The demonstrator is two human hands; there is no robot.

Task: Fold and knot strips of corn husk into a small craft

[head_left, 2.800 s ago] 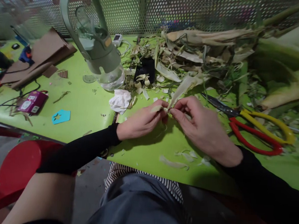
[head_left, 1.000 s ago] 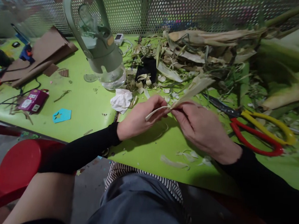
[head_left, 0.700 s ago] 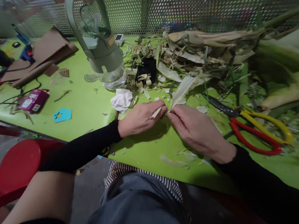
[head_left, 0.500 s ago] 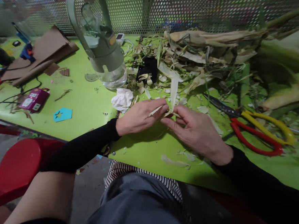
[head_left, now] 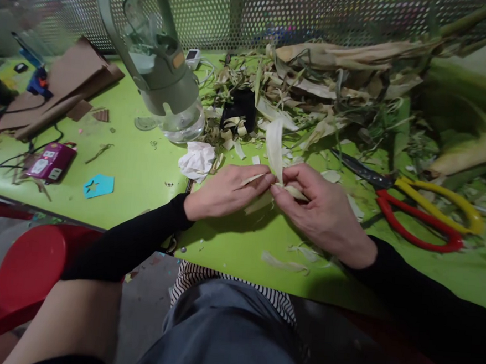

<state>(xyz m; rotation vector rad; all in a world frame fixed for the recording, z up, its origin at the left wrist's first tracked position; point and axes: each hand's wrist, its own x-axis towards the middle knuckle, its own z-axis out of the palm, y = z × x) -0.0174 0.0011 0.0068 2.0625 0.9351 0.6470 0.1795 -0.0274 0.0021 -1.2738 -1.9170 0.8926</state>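
Between both hands is a small piece made of pale corn husk strips (head_left: 275,145), one strip standing up above the fingers and others poking out to the sides. My left hand (head_left: 229,191) pinches it from the left, fingers closed. From the right, my right hand (head_left: 318,209) grips it between thumb and index finger. The point where the strips meet is mostly covered by the fingertips. Loose husk shreds (head_left: 285,261) lie on the green table (head_left: 141,208) just below the hands. Scissors (head_left: 422,211) with one red and one yellow handle rest to the right.
A heap of dried husks (head_left: 333,88) fills the back right. Behind my left hand are crumpled tissue (head_left: 197,161), a green-topped bottle (head_left: 170,82) and a black box (head_left: 239,109). A purple power adapter (head_left: 51,161), blue paper tag (head_left: 98,186) and brown cardboard (head_left: 70,87) lie left. A red stool (head_left: 33,267) stands below.
The upright husk strip now tilts slightly left and sits clearer above the fingers. My right hand's thumb has moved a little up and in toward the left fingertips. The view has shifted slightly.
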